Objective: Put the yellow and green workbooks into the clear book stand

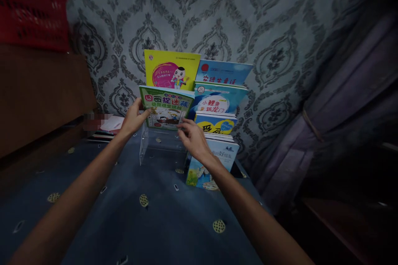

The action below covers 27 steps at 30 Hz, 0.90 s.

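I'm gripping green bk (168,109) w/ L hand (133,118), not releasing yet; R hand (193,137) curling by its corner, grip unclear; yellow bk (155,66) already standing behind.

1. Red perforated plastic basket (34,16): cut off by left edge.
2. Yellow paper-covered book (172,68): lower part hidden behind green-bordered picture book (166,109).
3. Bare left hand (136,116): fingertips hidden behind same book.
4. Light-blue rectangular storybook (224,159): partly hidden by bare right hand (194,138) and wrist.
5. Low flat stack (102,136): partly blurred.

The green book (168,107) reads "图画捉迷藏"; right of it, the teal book (214,101) reads "小鲤鱼跳龙门", the blue book (226,71) "安徒生童话".
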Each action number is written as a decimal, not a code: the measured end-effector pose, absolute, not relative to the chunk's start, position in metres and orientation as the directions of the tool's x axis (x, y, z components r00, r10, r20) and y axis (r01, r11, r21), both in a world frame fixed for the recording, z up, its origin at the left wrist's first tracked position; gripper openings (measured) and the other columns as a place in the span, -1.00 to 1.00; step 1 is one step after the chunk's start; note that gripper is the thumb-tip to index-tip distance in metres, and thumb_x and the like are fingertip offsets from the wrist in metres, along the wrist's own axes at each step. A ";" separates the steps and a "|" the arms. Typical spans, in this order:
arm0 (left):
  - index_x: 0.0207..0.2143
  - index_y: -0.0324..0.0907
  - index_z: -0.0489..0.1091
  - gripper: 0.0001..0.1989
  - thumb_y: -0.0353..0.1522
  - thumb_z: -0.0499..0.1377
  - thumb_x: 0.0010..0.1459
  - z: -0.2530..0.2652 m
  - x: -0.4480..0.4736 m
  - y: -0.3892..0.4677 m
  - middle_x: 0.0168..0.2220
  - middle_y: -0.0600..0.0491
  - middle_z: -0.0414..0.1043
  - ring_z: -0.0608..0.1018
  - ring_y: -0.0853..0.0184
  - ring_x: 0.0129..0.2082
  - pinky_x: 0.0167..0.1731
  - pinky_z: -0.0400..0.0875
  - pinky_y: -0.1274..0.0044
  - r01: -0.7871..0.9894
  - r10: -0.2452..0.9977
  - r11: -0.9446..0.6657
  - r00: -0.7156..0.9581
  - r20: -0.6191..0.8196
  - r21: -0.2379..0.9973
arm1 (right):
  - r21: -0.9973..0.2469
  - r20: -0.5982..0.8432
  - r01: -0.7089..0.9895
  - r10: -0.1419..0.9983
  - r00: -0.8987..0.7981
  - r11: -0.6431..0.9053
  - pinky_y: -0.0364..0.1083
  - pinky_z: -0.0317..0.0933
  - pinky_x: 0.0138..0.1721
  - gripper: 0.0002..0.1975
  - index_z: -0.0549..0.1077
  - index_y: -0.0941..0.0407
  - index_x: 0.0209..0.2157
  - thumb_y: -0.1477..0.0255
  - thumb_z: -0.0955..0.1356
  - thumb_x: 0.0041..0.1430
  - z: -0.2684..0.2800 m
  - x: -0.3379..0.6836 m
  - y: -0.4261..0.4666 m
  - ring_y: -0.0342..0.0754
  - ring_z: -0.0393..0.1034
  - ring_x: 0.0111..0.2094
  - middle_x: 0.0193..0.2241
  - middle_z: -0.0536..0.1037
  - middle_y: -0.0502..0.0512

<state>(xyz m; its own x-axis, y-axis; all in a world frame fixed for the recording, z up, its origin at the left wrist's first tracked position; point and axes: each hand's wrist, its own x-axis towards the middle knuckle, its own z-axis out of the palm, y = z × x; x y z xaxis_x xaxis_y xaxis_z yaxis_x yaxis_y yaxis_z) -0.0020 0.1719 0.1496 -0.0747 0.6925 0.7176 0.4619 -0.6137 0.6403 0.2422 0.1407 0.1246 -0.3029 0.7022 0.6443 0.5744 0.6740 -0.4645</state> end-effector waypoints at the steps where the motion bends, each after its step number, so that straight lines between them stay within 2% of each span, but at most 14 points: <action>1: -0.13 -0.12 0.35 -0.64 -0.20 0.19 0.01 0.152 -0.001 0.174 -0.16 -0.03 0.55 0.57 0.17 -0.17 -0.19 0.49 0.37 0.379 0.714 -0.632 -0.055 0.698 0.676 | -0.473 0.649 0.570 0.703 -0.292 0.672 0.16 0.44 0.04 -0.75 0.60 0.13 -0.14 0.49 0.30 0.25 0.126 0.243 0.140 0.15 0.52 0.04 0.12 0.49 0.30; 4: -0.16 -0.11 0.38 -0.60 -0.13 0.23 -0.04 0.158 0.001 0.178 -0.18 -0.03 0.56 0.57 0.19 -0.21 -0.35 0.48 0.44 0.204 0.776 -0.611 -0.037 0.629 0.765 | -0.496 0.661 0.555 0.705 -0.257 0.668 0.17 0.46 0.02 -0.73 0.58 0.16 -0.11 0.49 0.29 0.26 0.135 0.246 0.140 0.11 0.56 -0.06 0.15 0.45 0.34; 7: -0.21 -0.10 0.39 -0.63 -0.14 0.27 -0.05 0.167 0.003 0.180 -0.22 -0.01 0.56 0.55 0.23 -0.29 -0.43 0.44 0.49 0.148 0.775 -0.614 -0.073 0.628 0.775 | -0.488 0.699 0.537 0.676 -0.233 0.689 0.19 0.44 0.06 -0.72 0.57 0.16 -0.08 0.48 0.28 0.27 0.149 0.249 0.141 0.10 0.55 -0.04 0.16 0.44 0.32; 10: -0.23 -0.10 0.41 -0.71 -0.18 0.28 0.00 0.180 0.002 0.184 -0.28 0.02 0.54 0.54 0.27 -0.35 -0.48 0.41 0.52 0.153 0.729 -0.654 -0.133 0.671 0.741 | -0.452 0.750 0.516 0.623 -0.221 0.728 0.20 0.42 0.10 -0.74 0.57 0.13 -0.10 0.49 0.28 0.26 0.167 0.253 0.143 0.16 0.46 0.11 0.13 0.46 0.27; 12: -0.23 -0.11 0.41 -0.75 -0.22 0.27 0.05 0.192 0.000 0.187 -0.28 0.02 0.53 0.56 0.27 -0.33 -0.47 0.42 0.54 0.164 0.700 -0.675 -0.169 0.694 0.720 | -0.443 0.776 0.494 0.596 -0.206 0.748 0.18 0.47 0.04 -0.75 0.56 0.12 -0.12 0.49 0.28 0.26 0.179 0.257 0.144 0.18 0.43 0.15 0.12 0.46 0.26; 17: -0.21 -0.17 0.43 -0.82 -0.32 0.26 0.13 0.214 -0.003 0.188 -0.28 0.03 0.52 0.61 0.23 -0.23 -0.39 0.49 0.53 0.162 0.674 -0.697 -0.183 0.716 0.698 | -0.441 0.825 0.410 0.541 -0.166 0.798 0.02 0.57 -0.26 -0.78 0.55 0.10 -0.12 0.42 0.29 0.30 0.198 0.271 0.139 0.08 0.55 -0.06 0.13 0.44 0.21; 21: -0.21 -0.18 0.44 -0.81 -0.32 0.25 0.12 0.216 -0.004 0.189 -0.28 0.04 0.53 0.62 0.26 -0.26 -0.46 0.47 0.59 0.177 0.665 -0.703 -0.178 0.725 0.689 | -0.435 0.845 0.401 0.520 -0.129 0.806 -0.05 0.57 -0.31 -0.80 0.55 0.10 -0.14 0.40 0.31 0.28 0.199 0.280 0.131 -0.02 0.57 -0.17 0.07 0.49 0.17; 27: -0.27 -0.18 0.44 -0.85 -0.32 0.25 0.10 0.213 0.000 0.197 -0.33 0.03 0.52 0.60 0.27 -0.29 -0.50 0.44 0.61 0.188 0.662 -0.690 -0.225 0.714 0.699 | -0.471 0.810 0.411 0.567 -0.149 0.780 -0.02 0.58 -0.34 -0.80 0.57 0.13 -0.19 0.42 0.31 0.27 0.188 0.282 0.127 0.01 0.57 -0.19 0.07 0.48 0.24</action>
